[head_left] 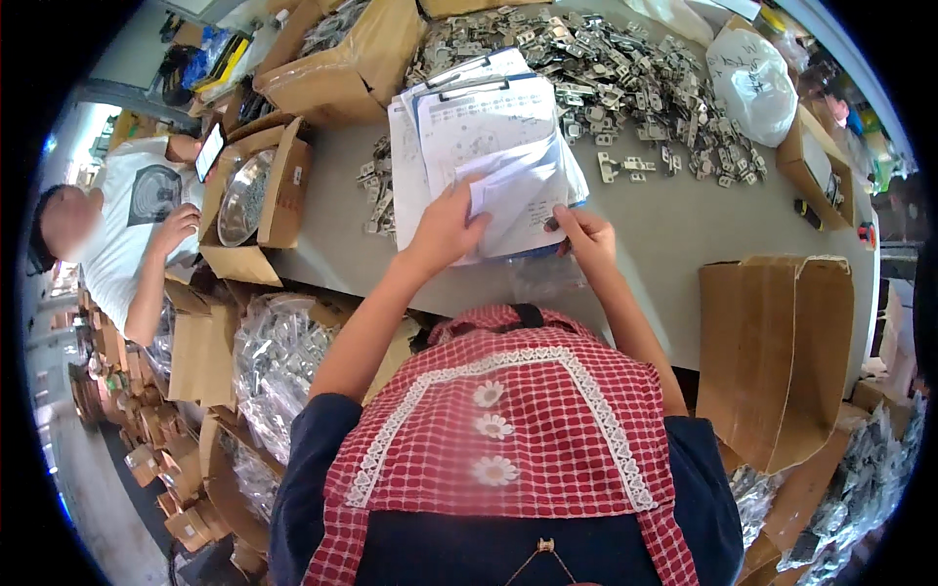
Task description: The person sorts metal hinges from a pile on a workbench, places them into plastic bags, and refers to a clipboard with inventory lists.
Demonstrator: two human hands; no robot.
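Nearest, a red checked apron (508, 420) over dark sleeves, both forearms reaching up to the grey tabletop (684, 225). On it, just past the near edge, a stack of white papers (489, 146) on clipboards, long axis running away from the body and tilted slightly left, clips at the far end. Left hand (445, 230) pressed on the lower left of the stack, thumb tucked under a lifted sheet (513, 195), grip closed in a pinch on that sheet. Right hand (584, 234) at the lower right corner, fingertips curled onto the paper edge; whether pinching or only pressing, cannot tell. Probably light, thin and floppy stuff, prone to creasing and to sliding off one another; best taken at a corner or along the near edge, the rest held flat. Beyond the stack, a wide heap of metal hinges (625, 78), a white bag (752, 83) at far right, cardboard boxes (342, 54) at far left. Open carton (777, 352) at right below the edge. At left, another person (127, 234) beside a box holding a metal bowl (242, 195).
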